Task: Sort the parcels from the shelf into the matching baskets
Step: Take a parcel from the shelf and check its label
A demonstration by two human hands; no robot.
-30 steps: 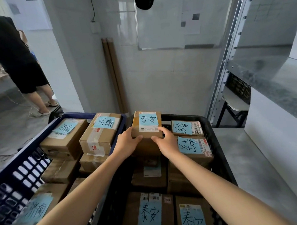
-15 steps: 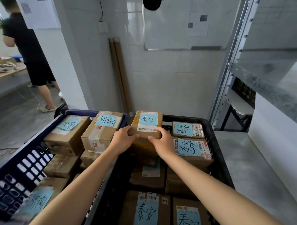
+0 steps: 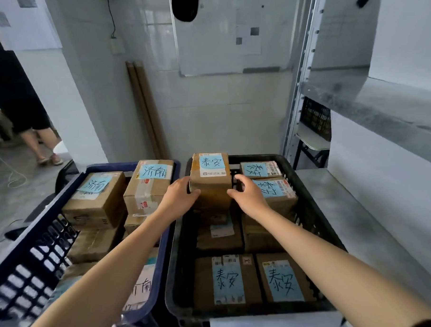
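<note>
A brown parcel (image 3: 210,188) with a blue handwritten label sits on top of the stack at the back left of the black basket (image 3: 318,223). My left hand (image 3: 179,198) holds its left edge, thumb on the front face. My right hand (image 3: 249,195) is at its right side with loosely curved fingers a little off the box; only the thumb tip touches. Several parcels with the same label fill the black basket. The blue basket (image 3: 23,258) on the left holds parcels with a different blue label (image 3: 153,171).
A metal shelf upright (image 3: 302,85) and grey shelf boards (image 3: 375,230) stand on the right. Two wooden poles (image 3: 145,109) lean on the tiled wall behind the baskets. A person's legs (image 3: 39,143) are at the far left by the doorway.
The parcel has settled onto the stack in the black basket. My right hand's fingers have loosened and come off its side. The person at the left has shifted.
</note>
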